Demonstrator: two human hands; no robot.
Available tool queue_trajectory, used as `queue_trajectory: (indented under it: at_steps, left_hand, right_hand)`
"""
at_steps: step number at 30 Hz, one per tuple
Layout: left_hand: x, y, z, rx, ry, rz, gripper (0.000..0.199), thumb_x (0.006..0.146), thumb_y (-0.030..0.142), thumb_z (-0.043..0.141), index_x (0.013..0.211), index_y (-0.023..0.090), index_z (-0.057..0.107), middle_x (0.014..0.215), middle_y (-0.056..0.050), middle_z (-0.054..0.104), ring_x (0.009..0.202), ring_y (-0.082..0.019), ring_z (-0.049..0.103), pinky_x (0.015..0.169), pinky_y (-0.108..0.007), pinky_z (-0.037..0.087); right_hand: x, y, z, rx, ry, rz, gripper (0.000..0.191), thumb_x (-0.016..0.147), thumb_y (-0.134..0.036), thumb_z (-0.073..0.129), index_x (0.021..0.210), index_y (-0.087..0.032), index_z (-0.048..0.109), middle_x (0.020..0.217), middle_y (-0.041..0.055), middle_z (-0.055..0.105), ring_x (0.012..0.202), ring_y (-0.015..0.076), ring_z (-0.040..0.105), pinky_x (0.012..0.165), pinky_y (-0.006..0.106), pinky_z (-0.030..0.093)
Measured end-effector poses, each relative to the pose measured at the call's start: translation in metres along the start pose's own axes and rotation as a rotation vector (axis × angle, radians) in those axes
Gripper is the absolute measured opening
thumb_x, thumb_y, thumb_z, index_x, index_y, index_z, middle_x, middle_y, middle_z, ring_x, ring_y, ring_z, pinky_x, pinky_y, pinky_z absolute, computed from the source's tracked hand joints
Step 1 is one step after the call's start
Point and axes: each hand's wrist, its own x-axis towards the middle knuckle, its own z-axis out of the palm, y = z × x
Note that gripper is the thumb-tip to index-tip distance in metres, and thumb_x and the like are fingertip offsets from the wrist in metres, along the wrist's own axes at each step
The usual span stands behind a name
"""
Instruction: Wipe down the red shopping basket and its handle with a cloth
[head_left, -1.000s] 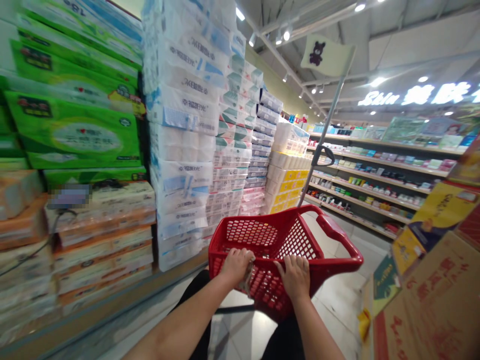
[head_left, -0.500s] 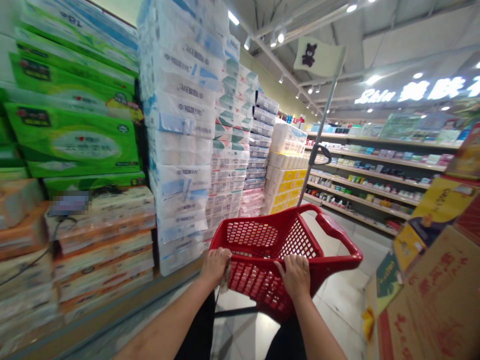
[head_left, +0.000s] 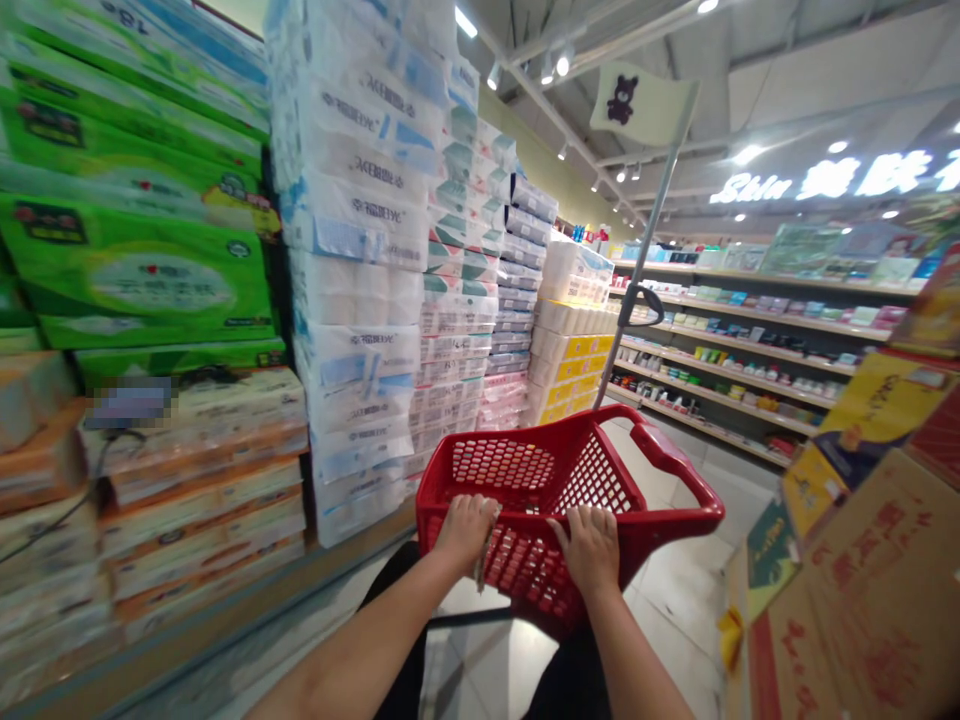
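A red plastic shopping cart (head_left: pixel 525 535) stands side-on in front of me. My left hand (head_left: pixel 466 530) is closed over its near rim, left of the middle. A small, narrow light-coloured thing hangs by its fingers, too blurred to name. Farther right on the same rim my right hand (head_left: pixel 591 545) is closed, fingers over the edge and thumb to the left. No goods show in the visible part of the basket. From the cart's far side rises a grey pole (head_left: pixel 646 250) carrying a pale flag (head_left: pixel 643 105) with a bear on it.
Stacked toilet-paper packs (head_left: pixel 367 300) and green tissue packs (head_left: pixel 150 265) line the left side. Cardboard boxes (head_left: pixel 870 590) stand close on the right. Shelves of small goods (head_left: pixel 750 340) run behind the cart, and tiled floor (head_left: pixel 679 600) lies between.
My left hand has slid rightward along the cart's rim, closer to my right hand, which keeps its place. The view has shifted slightly.
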Motion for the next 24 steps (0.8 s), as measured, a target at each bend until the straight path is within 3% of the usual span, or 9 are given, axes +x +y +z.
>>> queue_trajectory:
  at_steps: [4, 8, 12, 20, 24]
  left_hand:
    - [0.005, 0.020, -0.005, -0.024, -0.014, 0.049, 0.030, 0.095, 0.026, 0.030, 0.106, 0.020, 0.057, 0.093, -0.008, 0.059, 0.088, -0.022, 0.052, 0.084, -0.040, 0.036]
    - [0.002, 0.020, -0.008, -0.031, -0.028, 0.061, 0.029, 0.093, 0.024, 0.034, 0.112, 0.024, 0.055, 0.097, -0.008, 0.059, 0.091, -0.022, 0.051, 0.087, -0.040, 0.034]
    - [-0.006, 0.001, -0.004, -0.021, 0.001, 0.057, 0.033, 0.092, 0.020, 0.035, 0.119, 0.028, 0.052, 0.104, -0.006, 0.060, 0.096, -0.021, 0.051, 0.094, -0.041, 0.030]
    - [-0.031, -0.063, -0.003, 0.007, 0.005, -0.092, 0.034, 0.090, 0.017, 0.036, 0.120, 0.025, 0.051, 0.115, -0.006, 0.060, 0.106, -0.022, 0.052, 0.099, -0.042, 0.028]
    - [-0.038, -0.076, -0.003, 0.004, 0.032, -0.134, 0.033, 0.090, 0.018, 0.036, 0.118, 0.024, 0.053, 0.113, -0.006, 0.061, 0.107, -0.022, 0.052, 0.100, -0.044, 0.028]
  right_hand:
    - [0.000, -0.001, -0.002, -0.007, -0.005, -0.010, 0.029, 0.092, -0.045, 0.047, 0.081, -0.020, 0.059, 0.081, 0.0052, 0.057, 0.086, 0.0224, 0.046, 0.096, 0.040, 0.029]
    - [0.000, -0.001, -0.002, -0.011, 0.014, -0.013, 0.028, 0.092, -0.044, 0.048, 0.082, -0.020, 0.060, 0.080, 0.0052, 0.057, 0.086, 0.0228, 0.046, 0.096, 0.041, 0.029]
    - [-0.001, -0.001, -0.001, -0.011, 0.018, -0.015, 0.029, 0.092, -0.044, 0.047, 0.081, -0.020, 0.059, 0.080, 0.0053, 0.056, 0.086, 0.0230, 0.046, 0.095, 0.041, 0.029]
    - [-0.001, -0.001, 0.000, -0.016, 0.019, -0.020, 0.031, 0.092, -0.045, 0.047, 0.078, -0.020, 0.058, 0.078, 0.0050, 0.055, 0.085, 0.0226, 0.046, 0.095, 0.041, 0.030]
    - [-0.001, -0.001, -0.001, -0.005, 0.036, -0.015, 0.031, 0.093, -0.045, 0.046, 0.078, -0.020, 0.058, 0.079, 0.0053, 0.056, 0.085, 0.0225, 0.046, 0.095, 0.041, 0.030]
